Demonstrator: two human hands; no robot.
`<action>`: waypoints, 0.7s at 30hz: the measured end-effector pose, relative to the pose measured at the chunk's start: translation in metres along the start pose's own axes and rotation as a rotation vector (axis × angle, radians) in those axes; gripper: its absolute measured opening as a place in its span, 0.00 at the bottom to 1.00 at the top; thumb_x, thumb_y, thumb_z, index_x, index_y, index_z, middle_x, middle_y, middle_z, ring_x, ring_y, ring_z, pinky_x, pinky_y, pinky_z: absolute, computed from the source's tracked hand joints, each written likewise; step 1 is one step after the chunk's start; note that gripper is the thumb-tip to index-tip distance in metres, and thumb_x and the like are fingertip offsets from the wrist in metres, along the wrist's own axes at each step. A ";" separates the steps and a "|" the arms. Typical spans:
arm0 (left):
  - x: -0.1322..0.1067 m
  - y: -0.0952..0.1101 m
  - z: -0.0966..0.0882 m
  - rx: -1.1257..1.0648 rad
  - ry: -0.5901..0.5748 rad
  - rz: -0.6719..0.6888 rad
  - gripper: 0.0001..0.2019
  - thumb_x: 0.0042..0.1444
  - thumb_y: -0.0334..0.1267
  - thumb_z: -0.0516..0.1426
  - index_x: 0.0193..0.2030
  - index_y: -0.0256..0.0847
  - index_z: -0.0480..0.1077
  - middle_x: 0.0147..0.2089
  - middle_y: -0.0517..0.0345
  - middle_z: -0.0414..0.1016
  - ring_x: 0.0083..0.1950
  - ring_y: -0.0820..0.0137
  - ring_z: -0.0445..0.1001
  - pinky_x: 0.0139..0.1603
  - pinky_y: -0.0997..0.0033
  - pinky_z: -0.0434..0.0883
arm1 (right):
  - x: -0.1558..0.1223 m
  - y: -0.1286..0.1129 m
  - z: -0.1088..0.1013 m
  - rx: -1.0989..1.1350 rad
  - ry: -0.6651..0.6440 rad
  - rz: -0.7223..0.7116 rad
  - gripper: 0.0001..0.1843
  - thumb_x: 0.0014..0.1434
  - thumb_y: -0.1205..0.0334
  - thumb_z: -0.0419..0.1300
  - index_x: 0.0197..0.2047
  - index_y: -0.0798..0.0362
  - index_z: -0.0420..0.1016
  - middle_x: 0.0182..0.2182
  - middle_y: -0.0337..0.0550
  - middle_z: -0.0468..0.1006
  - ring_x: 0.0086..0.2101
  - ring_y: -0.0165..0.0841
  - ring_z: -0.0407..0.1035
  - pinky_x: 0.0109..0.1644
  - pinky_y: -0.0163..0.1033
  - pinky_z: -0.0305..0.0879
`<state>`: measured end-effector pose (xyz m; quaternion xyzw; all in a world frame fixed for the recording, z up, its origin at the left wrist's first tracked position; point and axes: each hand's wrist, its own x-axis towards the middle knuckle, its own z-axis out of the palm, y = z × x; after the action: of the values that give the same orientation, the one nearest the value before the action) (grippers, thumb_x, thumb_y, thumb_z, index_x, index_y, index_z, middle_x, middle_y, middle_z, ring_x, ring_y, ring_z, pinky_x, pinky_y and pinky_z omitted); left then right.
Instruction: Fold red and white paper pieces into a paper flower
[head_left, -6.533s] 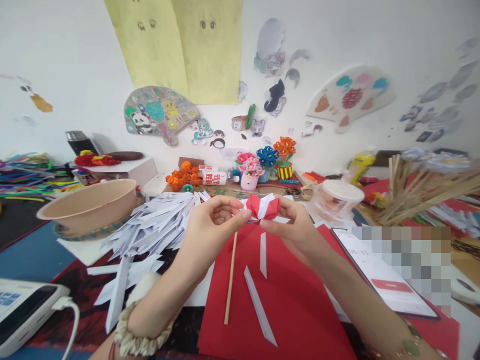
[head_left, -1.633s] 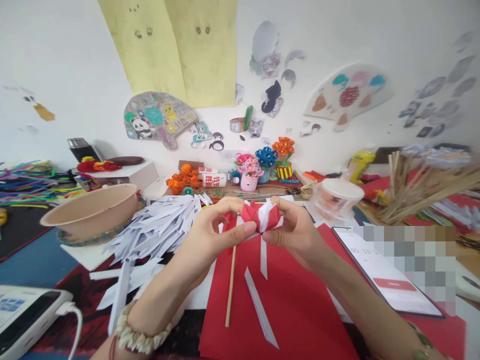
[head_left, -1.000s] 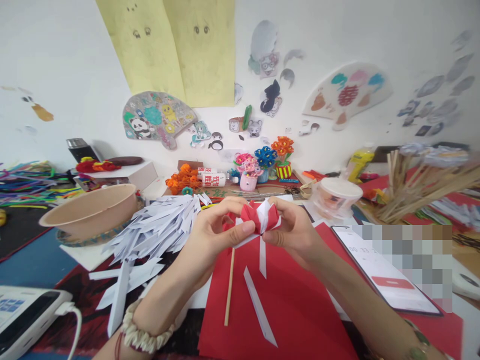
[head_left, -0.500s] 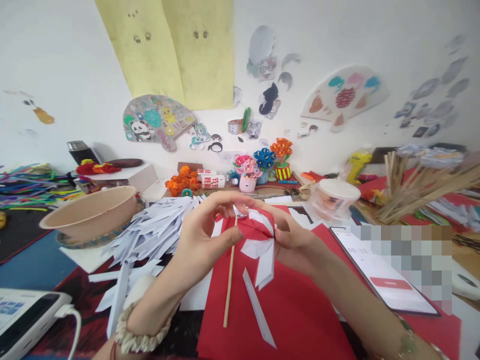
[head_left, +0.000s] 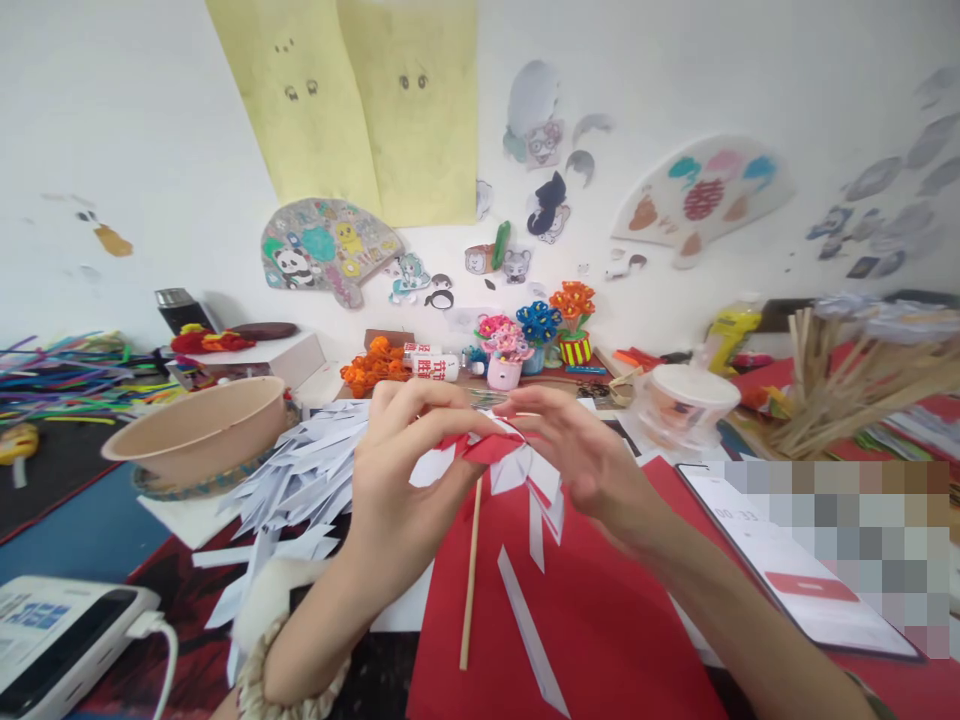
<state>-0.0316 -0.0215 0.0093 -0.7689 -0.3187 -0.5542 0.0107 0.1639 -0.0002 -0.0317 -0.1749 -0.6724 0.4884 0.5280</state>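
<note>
Over the red paper [head_left: 600,620], my left hand [head_left: 409,460] pinches a folded red-and-white paper piece [head_left: 511,470] between thumb and fingers. White folded strips hang from its right side. My right hand [head_left: 592,460] is beside it, fingers stretched and apart, fingertips at the piece's upper edge; its thumb stands clear of it. A thin wooden stick [head_left: 470,590] runs down from under the piece; whether it is joined to the piece is hidden. A loose white folded paper strip [head_left: 531,630] lies on the red paper.
To the left are a heap of white paper strips [head_left: 307,465], a beige bowl [head_left: 195,430] and a white device with a cable [head_left: 82,640]. A phone [head_left: 795,560], a lidded tub [head_left: 690,400] and wooden sticks [head_left: 825,380] are at the right. Flower pots [head_left: 505,372] stand behind.
My right thumb has come away from the paper piece and those fingers have straightened. The piece has turned, its white strips hanging differently. The whole view has shifted slightly.
</note>
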 end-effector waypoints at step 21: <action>-0.016 0.004 0.009 0.469 0.228 0.384 0.14 0.51 0.25 0.66 0.42 0.47 0.78 0.34 0.56 0.78 0.36 0.64 0.69 0.41 0.62 0.60 | -0.016 -0.005 0.019 -0.905 0.351 -0.606 0.24 0.61 0.75 0.61 0.58 0.44 0.76 0.45 0.44 0.84 0.45 0.40 0.80 0.51 0.43 0.79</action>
<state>-0.0248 -0.0290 -0.0070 -0.7246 -0.2837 -0.5359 0.3276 0.1553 -0.0238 -0.0353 -0.2617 -0.7369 -0.0577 0.6207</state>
